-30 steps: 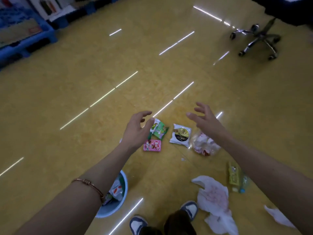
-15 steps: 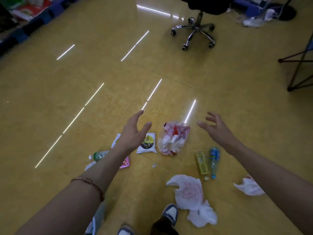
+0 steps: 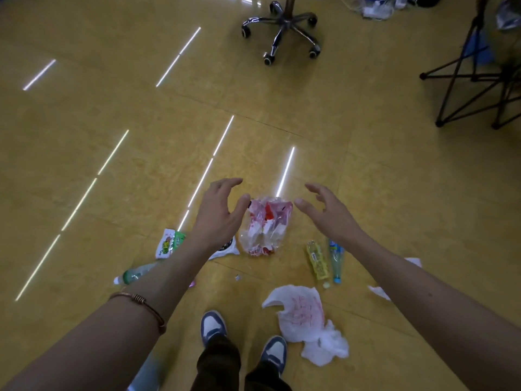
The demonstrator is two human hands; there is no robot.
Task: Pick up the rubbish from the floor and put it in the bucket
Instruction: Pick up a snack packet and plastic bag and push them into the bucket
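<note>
The crumpled plastic bag (image 3: pixel 265 225) lies on the floor (image 3: pixel 141 153) between both hands. Left hand (image 3: pixel 218 218) and right hand (image 3: pixel 324 214) hover with fingers spread, holding nothing (bucket barely visible); best to gather it from both sides.

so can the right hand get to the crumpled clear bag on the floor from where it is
Probably yes. The right hand hangs open just right of the crumpled clear bag, with nothing showing between them; the left hand flanks the other side.
</note>
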